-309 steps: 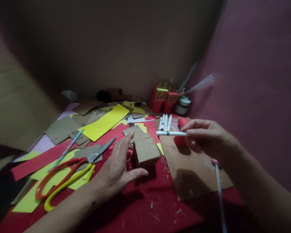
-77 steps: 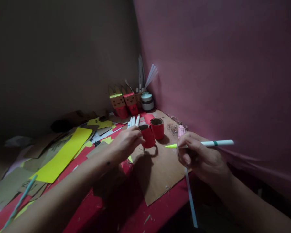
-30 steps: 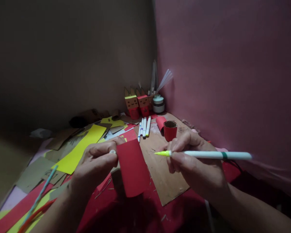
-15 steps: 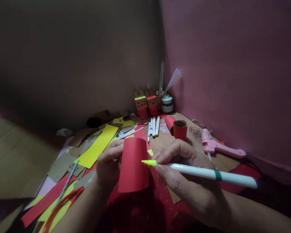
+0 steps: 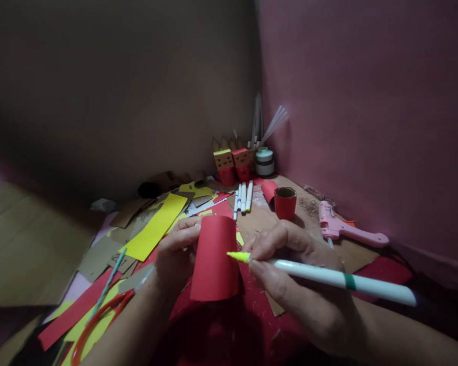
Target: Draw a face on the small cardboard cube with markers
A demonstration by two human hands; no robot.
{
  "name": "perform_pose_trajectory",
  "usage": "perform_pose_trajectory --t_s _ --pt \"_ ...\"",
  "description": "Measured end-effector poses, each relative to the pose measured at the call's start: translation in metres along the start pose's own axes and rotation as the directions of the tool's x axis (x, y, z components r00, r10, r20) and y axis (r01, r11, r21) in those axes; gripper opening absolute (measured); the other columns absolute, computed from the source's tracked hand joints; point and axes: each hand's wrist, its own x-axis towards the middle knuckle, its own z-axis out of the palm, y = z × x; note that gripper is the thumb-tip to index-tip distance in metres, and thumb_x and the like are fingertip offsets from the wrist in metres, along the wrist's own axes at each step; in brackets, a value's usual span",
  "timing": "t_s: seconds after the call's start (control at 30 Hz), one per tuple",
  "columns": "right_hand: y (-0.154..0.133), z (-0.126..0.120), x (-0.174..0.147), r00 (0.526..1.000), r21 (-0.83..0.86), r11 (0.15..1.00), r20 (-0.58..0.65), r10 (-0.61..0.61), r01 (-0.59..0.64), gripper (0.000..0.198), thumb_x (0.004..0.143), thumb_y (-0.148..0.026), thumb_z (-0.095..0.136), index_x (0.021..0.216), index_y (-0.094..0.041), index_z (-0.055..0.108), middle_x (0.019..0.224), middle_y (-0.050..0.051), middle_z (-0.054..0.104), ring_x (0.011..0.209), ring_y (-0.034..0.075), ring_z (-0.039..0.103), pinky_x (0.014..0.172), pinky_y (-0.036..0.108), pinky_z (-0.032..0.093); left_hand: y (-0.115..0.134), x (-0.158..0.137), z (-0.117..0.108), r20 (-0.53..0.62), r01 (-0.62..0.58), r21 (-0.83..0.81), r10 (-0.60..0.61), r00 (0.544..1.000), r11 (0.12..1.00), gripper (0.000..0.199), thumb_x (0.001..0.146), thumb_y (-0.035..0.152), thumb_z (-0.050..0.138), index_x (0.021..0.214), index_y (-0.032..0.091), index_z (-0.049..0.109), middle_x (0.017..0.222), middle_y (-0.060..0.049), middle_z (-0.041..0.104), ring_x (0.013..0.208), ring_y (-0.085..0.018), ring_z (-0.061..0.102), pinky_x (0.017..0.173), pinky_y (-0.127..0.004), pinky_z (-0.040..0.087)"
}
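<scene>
My left hand grips a red paper-covered tube from its left side, with some fingers hidden behind it. The tube is held nearly upright, and no mark shows on the side facing me. In my right hand is a white marker with a green band, pinched between thumb and fingers close to its yellow tip. That tip points left and lies right at the tube's surface; whether it touches I cannot tell. Beyond the hands stand several white markers' barrels lying side by side and a red cardboard cup.
A pink glue gun lies at right. Two box-headed figures and a lidded jar stand at the back corner. Yellow paper, cardboard scraps and red-handled scissors cover the left side. Walls rise behind and at right.
The tube and both hands sit slightly further right in view, as does the whole scene. The marker's tip stays near the same spot on the tube, its back end slightly lower.
</scene>
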Motion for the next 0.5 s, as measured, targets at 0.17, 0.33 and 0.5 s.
perform_pose_trajectory --t_s 0.17,0.33,0.5 --pt "-0.0050 -0.0017 -0.0004 0.998 -0.036 0.999 0.055 0.015 -0.013 0.008 0.092 -0.022 0.063 0.085 -0.022 0.058 0.062 -0.004 0.050 0.053 0.010 0.044 0.048 0.023 0.034 -0.0032 -0.0007 -0.0024 0.015 -0.006 -0.004 0.006 1.000 1.000 0.038 0.063 0.038 0.078 0.049 0.019 0.048 0.042 0.006 0.037 0.037 -0.008 0.033 0.039 -0.023 0.031" --pt "-0.0082 0.0000 0.0008 1.000 -0.054 0.999 0.022 0.002 -0.001 0.009 0.089 -0.020 0.062 0.083 -0.021 0.056 0.058 -0.005 0.048 0.048 0.009 0.041 0.045 0.023 0.032 -0.0047 -0.0014 -0.0016 0.021 0.002 -0.012 -0.002 1.000 1.000 0.035 0.066 0.038 0.076 0.052 0.019 0.050 0.043 0.006 0.037 0.037 -0.007 0.031 0.039 -0.023 0.030" --pt "-0.0036 0.0005 -0.0014 0.999 -0.044 0.999 0.047 -0.026 0.028 0.009 0.090 -0.020 0.063 0.084 -0.021 0.057 0.058 -0.005 0.049 0.049 0.010 0.045 0.046 0.025 0.034 -0.0048 -0.0010 0.0011 -0.001 0.016 -0.047 -0.016 1.000 0.999 0.035 0.062 0.036 0.078 0.051 0.018 0.050 0.044 0.006 0.037 0.038 -0.007 0.031 0.038 -0.022 0.030"
